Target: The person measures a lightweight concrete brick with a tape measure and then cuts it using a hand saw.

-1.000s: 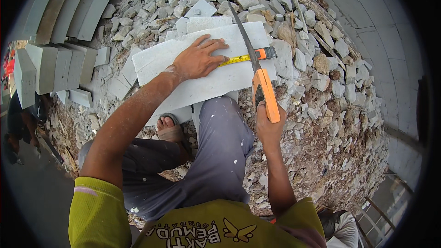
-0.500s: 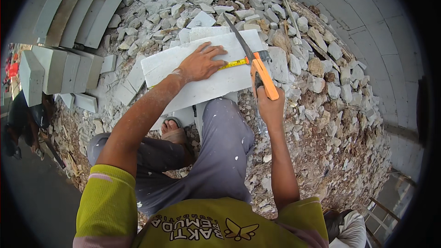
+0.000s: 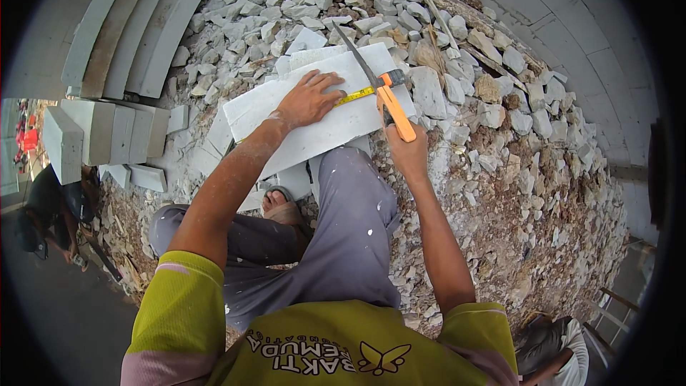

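Observation:
A white slab-like block (image 3: 300,144) lies at a slant in front of my knee. My left hand (image 3: 311,99) rests flat on it, fingers stretched out, beside and partly over the yellow blade of a tape measure (image 3: 355,95). The orange-and-black tape case sits near the block's right end. In my right hand (image 3: 407,149) is a handsaw (image 3: 395,116), gripped by its orange handle. Its dark toothed blade crosses the block just left of the tape case, its tip past the far edge. Whether the teeth touch the block I cannot tell.
Broken white rubble (image 3: 286,7) covers the ground ahead and to the right. Stacked pale blocks (image 3: 100,129) stand at the left, near another person (image 3: 53,207) working. A block wall (image 3: 572,28) curves along the right. A second person's arm (image 3: 554,366) shows at lower right.
My right hand has shifted the saw slightly left, and the tape case sits a little further left too. My left hand stays on the block. The view has turned slightly.

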`<state>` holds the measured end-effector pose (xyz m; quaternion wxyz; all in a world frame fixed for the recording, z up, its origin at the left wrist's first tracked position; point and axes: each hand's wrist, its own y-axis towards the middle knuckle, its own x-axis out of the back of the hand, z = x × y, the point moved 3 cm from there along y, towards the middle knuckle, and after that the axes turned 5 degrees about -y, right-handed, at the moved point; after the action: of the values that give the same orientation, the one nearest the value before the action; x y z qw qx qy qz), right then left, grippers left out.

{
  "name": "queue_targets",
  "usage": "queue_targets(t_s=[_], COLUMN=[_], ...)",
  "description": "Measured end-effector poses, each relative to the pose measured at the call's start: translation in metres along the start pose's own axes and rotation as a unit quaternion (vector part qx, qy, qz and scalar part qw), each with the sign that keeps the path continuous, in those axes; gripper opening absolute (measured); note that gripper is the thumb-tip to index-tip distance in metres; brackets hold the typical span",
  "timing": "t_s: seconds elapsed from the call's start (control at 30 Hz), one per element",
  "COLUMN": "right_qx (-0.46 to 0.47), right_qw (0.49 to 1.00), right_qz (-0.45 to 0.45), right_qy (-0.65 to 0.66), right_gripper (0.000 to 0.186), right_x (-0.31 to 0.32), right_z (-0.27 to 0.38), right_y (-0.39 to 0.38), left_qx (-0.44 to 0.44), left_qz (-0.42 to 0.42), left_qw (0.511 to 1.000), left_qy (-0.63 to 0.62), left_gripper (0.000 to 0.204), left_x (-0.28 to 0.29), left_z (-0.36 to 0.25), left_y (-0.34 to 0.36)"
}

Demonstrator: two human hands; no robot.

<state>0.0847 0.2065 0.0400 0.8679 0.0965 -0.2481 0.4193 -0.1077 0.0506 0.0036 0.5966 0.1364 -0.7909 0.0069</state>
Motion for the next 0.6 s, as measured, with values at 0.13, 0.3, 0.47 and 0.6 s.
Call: queue_targets(t_s=[0.13,0.3,0.47,0.6], right_qx=[0.034,0.103,0.085,0.085], right_qw=[0.999,0.983,0.969,0.921], right_qz=[-0.032,-0.142,-0.176,-0.151], right_qy=[0.007,0.063,-0.154,-0.348], right_gripper=[0.018,0.009,0.014,0.019], right_x=[0.009,0.041,0.070,0.061], right_z=[0.018,0.032,-0.089,-0.178], right_y=[-0.002,-0.006,-0.020,-0.044], left_qx=[0.035,0.054,0.112,0.171], left_qz=[-0.017,-0.009,-0.017,-0.047], left_qw=[0.999,0.999,0.993,0.982], left_qy=[-0.015,0.001,0.027,0.059], left_gripper=[0.026,0.025,0.022,0.017], left_x=[-0.003,0.004,0.002,-0.001], left_z=[0.004,0.002,-0.021,-0.020], left_y=[0.001,-0.009,0.003,-0.008])
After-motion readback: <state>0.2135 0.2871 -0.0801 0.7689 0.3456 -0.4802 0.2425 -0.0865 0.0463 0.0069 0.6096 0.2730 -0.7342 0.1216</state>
